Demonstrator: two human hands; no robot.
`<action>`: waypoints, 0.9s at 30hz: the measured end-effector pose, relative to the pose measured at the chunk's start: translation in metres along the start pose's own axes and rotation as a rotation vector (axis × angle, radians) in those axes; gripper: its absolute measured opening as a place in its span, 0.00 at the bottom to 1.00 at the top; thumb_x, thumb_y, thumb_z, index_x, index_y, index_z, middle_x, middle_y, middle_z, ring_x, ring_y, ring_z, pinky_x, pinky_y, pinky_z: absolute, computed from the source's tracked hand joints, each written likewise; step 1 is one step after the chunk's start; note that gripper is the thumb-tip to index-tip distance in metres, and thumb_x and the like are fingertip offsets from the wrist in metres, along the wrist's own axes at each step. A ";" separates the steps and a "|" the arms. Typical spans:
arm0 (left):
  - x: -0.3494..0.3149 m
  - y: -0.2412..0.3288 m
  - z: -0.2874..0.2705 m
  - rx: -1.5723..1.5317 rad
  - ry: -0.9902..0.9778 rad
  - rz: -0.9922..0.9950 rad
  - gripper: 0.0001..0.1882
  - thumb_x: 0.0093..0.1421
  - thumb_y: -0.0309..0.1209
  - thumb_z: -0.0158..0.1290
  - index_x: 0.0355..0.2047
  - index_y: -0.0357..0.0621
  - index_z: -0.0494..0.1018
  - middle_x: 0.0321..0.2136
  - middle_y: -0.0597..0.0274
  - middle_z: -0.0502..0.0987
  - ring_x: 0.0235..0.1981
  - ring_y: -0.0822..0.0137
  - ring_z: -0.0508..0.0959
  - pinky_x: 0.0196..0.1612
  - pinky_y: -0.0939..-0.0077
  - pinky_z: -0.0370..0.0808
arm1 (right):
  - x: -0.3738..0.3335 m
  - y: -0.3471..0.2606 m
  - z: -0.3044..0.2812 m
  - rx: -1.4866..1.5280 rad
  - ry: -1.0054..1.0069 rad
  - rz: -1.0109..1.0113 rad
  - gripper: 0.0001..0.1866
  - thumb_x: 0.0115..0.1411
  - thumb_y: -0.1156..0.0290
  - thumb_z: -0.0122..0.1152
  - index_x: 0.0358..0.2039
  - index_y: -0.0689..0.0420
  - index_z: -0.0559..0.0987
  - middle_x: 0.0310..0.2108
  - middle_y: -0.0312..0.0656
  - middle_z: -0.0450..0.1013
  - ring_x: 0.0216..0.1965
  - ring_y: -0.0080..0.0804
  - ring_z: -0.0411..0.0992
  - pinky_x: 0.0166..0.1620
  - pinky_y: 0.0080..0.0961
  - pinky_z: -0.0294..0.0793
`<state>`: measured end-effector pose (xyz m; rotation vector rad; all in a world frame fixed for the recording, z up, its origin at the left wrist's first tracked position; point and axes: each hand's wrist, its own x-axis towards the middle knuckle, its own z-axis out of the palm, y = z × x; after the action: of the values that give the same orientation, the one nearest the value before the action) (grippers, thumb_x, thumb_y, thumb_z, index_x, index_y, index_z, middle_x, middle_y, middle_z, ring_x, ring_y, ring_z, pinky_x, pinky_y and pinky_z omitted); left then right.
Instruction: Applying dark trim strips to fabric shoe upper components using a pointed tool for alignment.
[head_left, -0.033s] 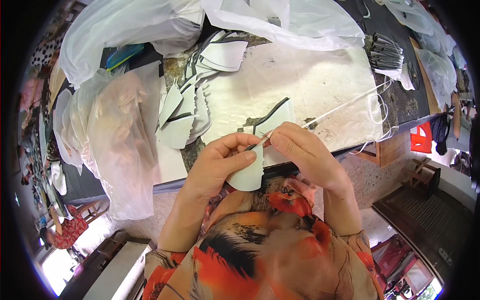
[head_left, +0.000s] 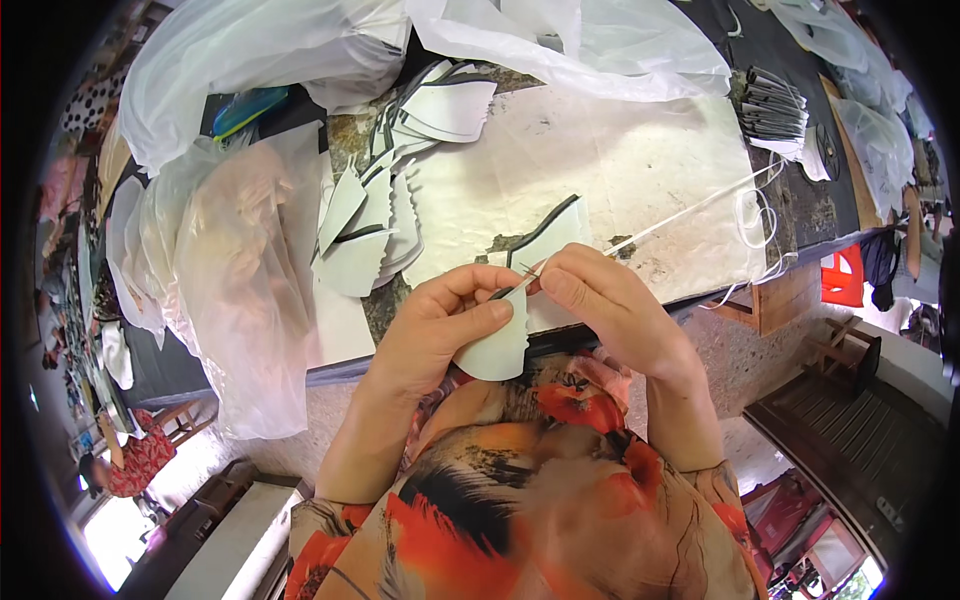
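Note:
In my left hand (head_left: 440, 322) a pale shoe-upper-like cut piece (head_left: 495, 345) is pinched between thumb and fingers. One side of it is scalloped, and a black strip runs along its top edge. The fingers of my right hand (head_left: 600, 295) are closed on a thin white cord (head_left: 690, 210), right against that piece's upper corner. Between the two hands a small thin dark tip shows, too small to name. Just beyond my fingertips lies a similar pale piece (head_left: 555, 235) with a wavy black edge.
Several more black-edged pieces (head_left: 350, 260) are heaped at the left. Clear plastic bags (head_left: 240, 270) cover the left and far sides. White paper (head_left: 640, 140) lies on the table. A tied bundle of pieces (head_left: 775, 110) sits at the far right, near the cord's loops. A red stool-like object (head_left: 842, 277) stands beyond.

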<state>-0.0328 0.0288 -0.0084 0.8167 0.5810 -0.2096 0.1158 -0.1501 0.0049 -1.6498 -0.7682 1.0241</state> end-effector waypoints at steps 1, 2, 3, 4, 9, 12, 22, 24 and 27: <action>0.000 -0.001 0.001 0.001 0.015 0.034 0.15 0.68 0.24 0.59 0.54 0.39 0.77 0.37 0.68 0.81 0.36 0.79 0.79 0.41 0.84 0.77 | 0.001 0.000 0.001 0.024 -0.003 0.032 0.20 0.76 0.57 0.52 0.42 0.63 0.81 0.37 0.40 0.72 0.41 0.31 0.69 0.50 0.26 0.68; 0.000 -0.001 0.000 0.000 0.017 0.034 0.15 0.68 0.24 0.59 0.54 0.39 0.77 0.37 0.68 0.81 0.36 0.79 0.79 0.41 0.84 0.77 | 0.001 0.000 0.001 0.024 -0.005 0.033 0.20 0.76 0.57 0.52 0.42 0.63 0.81 0.37 0.40 0.72 0.41 0.31 0.69 0.50 0.26 0.68; 0.001 -0.002 -0.001 0.012 0.020 0.056 0.15 0.68 0.24 0.59 0.54 0.38 0.77 0.36 0.68 0.81 0.35 0.79 0.79 0.40 0.83 0.77 | 0.002 0.000 0.001 0.026 -0.006 0.042 0.20 0.76 0.57 0.52 0.42 0.63 0.81 0.37 0.40 0.72 0.42 0.30 0.70 0.50 0.26 0.68; 0.001 -0.002 -0.001 0.025 0.021 0.078 0.15 0.68 0.24 0.59 0.54 0.38 0.77 0.36 0.68 0.81 0.35 0.79 0.79 0.40 0.83 0.77 | 0.002 0.000 0.002 0.028 -0.005 0.050 0.20 0.75 0.57 0.53 0.41 0.63 0.81 0.38 0.40 0.73 0.42 0.30 0.70 0.51 0.26 0.68; 0.001 -0.004 0.002 0.061 0.079 0.096 0.14 0.68 0.23 0.59 0.54 0.38 0.78 0.34 0.68 0.81 0.34 0.79 0.79 0.40 0.83 0.77 | 0.002 0.002 0.007 0.044 0.051 0.077 0.20 0.74 0.57 0.53 0.41 0.62 0.83 0.38 0.48 0.76 0.43 0.39 0.75 0.50 0.31 0.72; -0.001 -0.004 0.001 0.064 0.079 0.094 0.14 0.67 0.23 0.59 0.53 0.38 0.79 0.34 0.69 0.80 0.34 0.79 0.79 0.39 0.83 0.77 | 0.003 0.001 0.007 0.050 0.051 0.103 0.20 0.74 0.57 0.53 0.42 0.62 0.84 0.38 0.47 0.75 0.43 0.38 0.75 0.50 0.30 0.72; -0.004 -0.003 0.002 0.041 0.100 0.077 0.14 0.67 0.24 0.59 0.53 0.38 0.79 0.32 0.70 0.79 0.33 0.81 0.77 0.38 0.85 0.75 | 0.005 -0.004 0.002 0.293 0.091 0.251 0.14 0.71 0.61 0.59 0.37 0.59 0.82 0.29 0.26 0.69 0.31 0.14 0.62 0.35 0.15 0.61; -0.004 0.000 0.005 0.097 0.101 0.115 0.15 0.68 0.24 0.59 0.54 0.39 0.78 0.32 0.72 0.78 0.32 0.82 0.75 0.37 0.86 0.74 | 0.004 -0.009 0.006 0.242 0.063 0.245 0.12 0.70 0.63 0.61 0.37 0.60 0.82 0.29 0.26 0.70 0.31 0.14 0.62 0.35 0.16 0.61; -0.003 0.003 0.014 0.212 0.094 0.163 0.16 0.68 0.24 0.58 0.56 0.40 0.77 0.33 0.74 0.76 0.31 0.84 0.72 0.37 0.87 0.72 | 0.005 -0.007 0.007 0.261 0.038 0.253 0.09 0.67 0.68 0.65 0.36 0.60 0.81 0.29 0.27 0.71 0.31 0.13 0.62 0.35 0.16 0.62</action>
<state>-0.0284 0.0202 0.0024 1.0792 0.5838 -0.0845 0.1121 -0.1407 0.0091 -1.5589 -0.3868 1.2108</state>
